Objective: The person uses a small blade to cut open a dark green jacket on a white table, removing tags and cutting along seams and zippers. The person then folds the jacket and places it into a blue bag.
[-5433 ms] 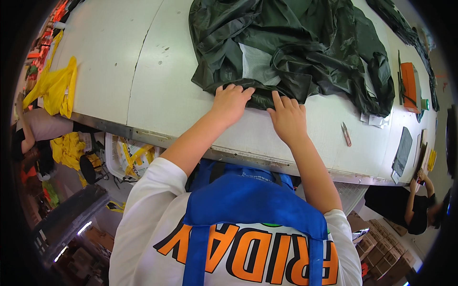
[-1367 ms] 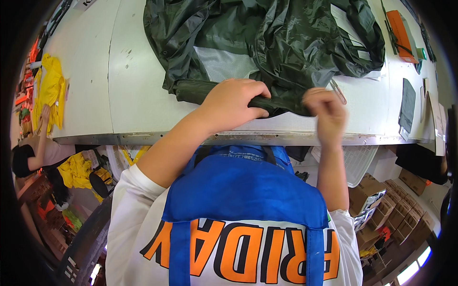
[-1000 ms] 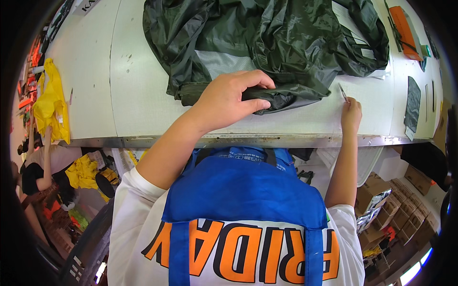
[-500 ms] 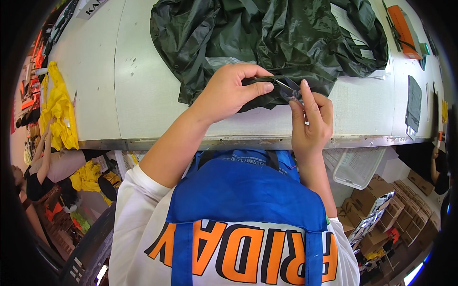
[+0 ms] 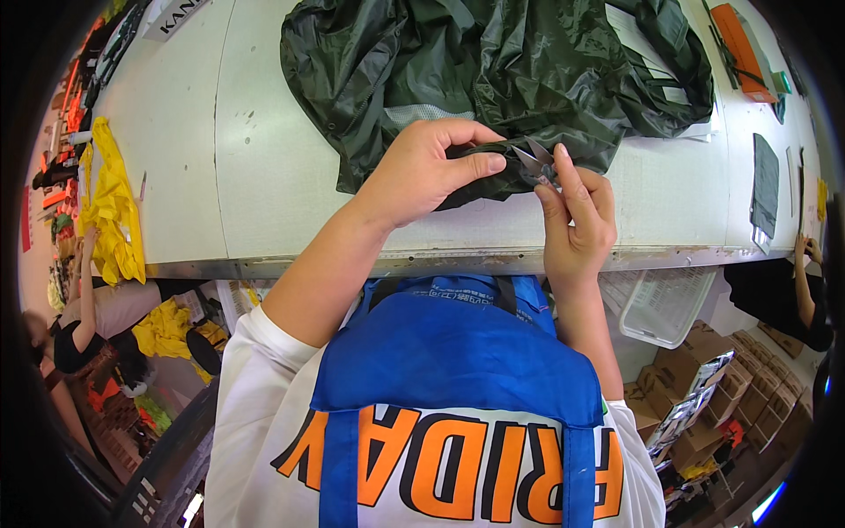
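A shiny dark green garment (image 5: 528, 70) of thin fabric lies bunched on the white table in front of me. My left hand (image 5: 431, 165) pinches its near edge between thumb and fingers, lifted slightly off the table. In my right hand (image 5: 577, 207) is a small pair of thread snips (image 5: 535, 162), held between thumb and fingers. Their two pointed metal blades stand apart, with the tips close to the fabric edge beside my left thumb. My palm and fingers hide the snips' rear part.
Papers (image 5: 647, 53) lie partly under the garment. Farther right are an orange box (image 5: 742, 53) and a flat dark green pouch (image 5: 764, 189). A yellow garment (image 5: 113, 202) hangs over the table's left end beside another person. A white crate (image 5: 667, 304) and cardboard boxes (image 5: 691, 361) stand below, at right.
The snips' blades have spread apart and now show clearly near the fabric edge. My left hand keeps its pinch. At far right, another person's arms have come further into view.
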A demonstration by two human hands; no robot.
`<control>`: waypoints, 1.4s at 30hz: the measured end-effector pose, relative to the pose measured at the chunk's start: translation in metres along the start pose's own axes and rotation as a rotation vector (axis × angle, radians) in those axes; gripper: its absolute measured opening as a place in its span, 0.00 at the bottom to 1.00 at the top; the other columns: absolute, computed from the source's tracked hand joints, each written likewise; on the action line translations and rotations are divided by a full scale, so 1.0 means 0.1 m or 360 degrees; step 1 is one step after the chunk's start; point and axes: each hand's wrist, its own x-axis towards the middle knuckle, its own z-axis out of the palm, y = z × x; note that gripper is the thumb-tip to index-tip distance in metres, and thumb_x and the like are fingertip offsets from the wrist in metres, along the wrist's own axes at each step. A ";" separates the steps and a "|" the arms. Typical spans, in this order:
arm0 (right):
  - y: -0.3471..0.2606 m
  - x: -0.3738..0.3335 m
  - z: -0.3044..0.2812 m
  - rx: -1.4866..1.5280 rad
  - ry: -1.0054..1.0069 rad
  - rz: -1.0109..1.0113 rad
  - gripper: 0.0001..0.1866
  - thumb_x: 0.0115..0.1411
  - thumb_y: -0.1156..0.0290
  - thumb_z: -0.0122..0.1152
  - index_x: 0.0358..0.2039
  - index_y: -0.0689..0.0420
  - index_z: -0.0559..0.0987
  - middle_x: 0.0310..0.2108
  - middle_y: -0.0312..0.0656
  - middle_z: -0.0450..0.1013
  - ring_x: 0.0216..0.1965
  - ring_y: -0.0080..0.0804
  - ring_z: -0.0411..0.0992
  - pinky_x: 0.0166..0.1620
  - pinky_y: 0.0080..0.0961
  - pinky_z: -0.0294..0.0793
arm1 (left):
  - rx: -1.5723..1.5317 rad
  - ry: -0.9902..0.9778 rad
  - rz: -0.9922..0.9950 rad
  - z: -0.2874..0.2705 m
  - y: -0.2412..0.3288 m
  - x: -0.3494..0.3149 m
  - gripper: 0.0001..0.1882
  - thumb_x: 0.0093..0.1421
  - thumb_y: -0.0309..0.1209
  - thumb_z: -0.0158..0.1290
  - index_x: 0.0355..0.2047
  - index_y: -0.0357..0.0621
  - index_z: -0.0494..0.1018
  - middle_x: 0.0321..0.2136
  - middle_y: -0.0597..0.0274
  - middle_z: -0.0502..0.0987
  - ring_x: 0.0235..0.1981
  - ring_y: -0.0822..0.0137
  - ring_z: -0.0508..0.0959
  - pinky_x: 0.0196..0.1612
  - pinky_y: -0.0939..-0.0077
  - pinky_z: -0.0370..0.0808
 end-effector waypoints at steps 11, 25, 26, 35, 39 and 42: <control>-0.08 0.04 0.01 -0.0213 0.0072 -0.0200 0.24 0.47 0.83 0.66 0.47 0.57 0.78 0.30 0.39 0.67 0.26 0.26 0.65 0.28 0.21 0.68 | 0.0051 0.0088 0.0171 0.06 -0.05 0.01 0.10 0.55 0.29 0.58 0.36 0.36 0.77 0.26 0.66 0.77 0.27 0.79 0.71 0.33 0.82 0.68; 0.05 0.04 -0.26 -0.0034 -0.0098 -0.0217 0.24 0.48 0.82 0.66 0.47 0.56 0.78 0.31 0.38 0.69 0.28 0.23 0.67 0.29 0.17 0.68 | 0.0669 -0.0117 0.0183 -0.15 0.25 0.30 0.13 0.60 0.36 0.53 0.33 0.37 0.73 0.20 0.72 0.69 0.25 0.80 0.65 0.30 0.82 0.64; 0.05 0.04 -0.27 -0.0033 -0.0138 -0.0262 0.24 0.47 0.83 0.66 0.47 0.56 0.78 0.31 0.38 0.69 0.28 0.24 0.67 0.28 0.18 0.68 | 0.0676 -0.0136 0.0153 -0.17 0.28 0.32 0.13 0.60 0.36 0.54 0.33 0.37 0.73 0.20 0.72 0.69 0.25 0.80 0.64 0.30 0.82 0.64; -0.03 0.18 -0.20 -0.0187 -0.0287 -0.0534 0.28 0.38 0.84 0.68 0.44 0.54 0.79 0.29 0.38 0.67 0.26 0.30 0.67 0.27 0.25 0.68 | 0.0646 -0.0263 0.0030 -0.13 0.36 0.38 0.12 0.59 0.36 0.55 0.28 0.38 0.73 0.18 0.74 0.67 0.22 0.80 0.62 0.26 0.81 0.60; -0.05 0.20 -0.19 -0.0256 -0.0305 -0.0602 0.26 0.39 0.83 0.68 0.44 0.54 0.80 0.29 0.37 0.67 0.26 0.29 0.67 0.27 0.24 0.68 | 0.0679 -0.0289 0.0004 -0.13 0.33 0.40 0.12 0.59 0.36 0.55 0.29 0.38 0.74 0.18 0.74 0.67 0.22 0.81 0.61 0.25 0.81 0.59; -0.06 0.22 -0.20 -0.0221 -0.0331 -0.0595 0.24 0.42 0.84 0.66 0.43 0.56 0.80 0.29 0.38 0.67 0.26 0.28 0.67 0.28 0.24 0.69 | 0.0644 -0.0317 -0.0103 -0.14 0.35 0.43 0.12 0.58 0.37 0.55 0.29 0.39 0.75 0.17 0.74 0.67 0.21 0.81 0.61 0.24 0.80 0.59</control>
